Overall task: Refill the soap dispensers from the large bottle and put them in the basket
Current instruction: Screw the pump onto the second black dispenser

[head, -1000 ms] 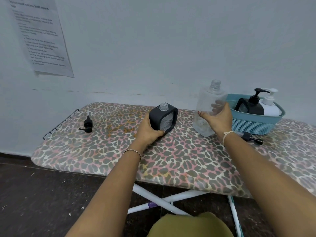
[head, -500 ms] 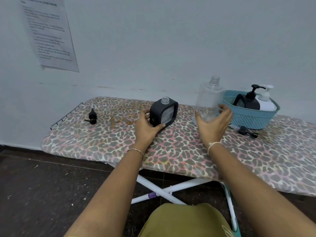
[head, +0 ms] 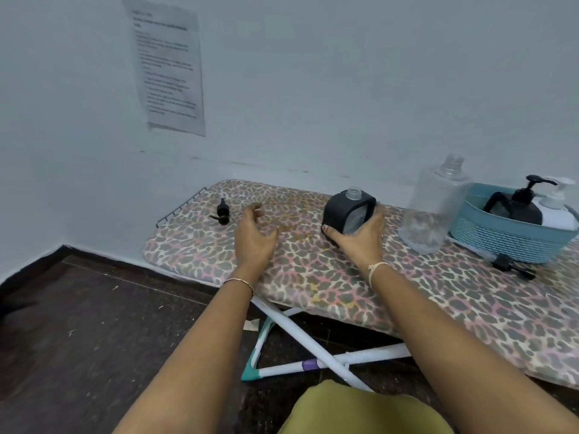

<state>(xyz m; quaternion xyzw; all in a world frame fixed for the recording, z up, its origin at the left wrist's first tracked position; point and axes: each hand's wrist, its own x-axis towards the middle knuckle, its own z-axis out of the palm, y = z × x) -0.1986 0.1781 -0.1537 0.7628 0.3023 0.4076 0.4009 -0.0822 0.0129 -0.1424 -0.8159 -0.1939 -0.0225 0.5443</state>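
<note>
Your right hand (head: 360, 238) is wrapped around the lower front of the square black dispenser (head: 348, 213), which stands tilted on the bench (head: 313, 277) with its neck uncapped. Your left hand (head: 253, 234) is empty, fingers loosely spread, hovering above the bench and stretched toward the black pump top (head: 221, 212) that lies just beyond its fingertips, near the wire rack at the bench's end. Just past your right hand, on its outer side, the large clear bottle (head: 434, 208) stands upright with its cap off; it looks almost empty, though a little liquid may remain at the bottom. Beyond that bottle sits the blue basket (head: 501, 242), already holding a black dispenser (head: 521, 202) and a white dispenser (head: 557, 208), both with pumps fitted. Another dark pump part (head: 510, 267) lies on the bench in front of the basket. So two dispensers appear finished, and the one under your right hand seems to be the last. Whether it has been filled cannot be told through its window. What is left, most likely, is screwing its pump on and setting it in the basket.
</note>
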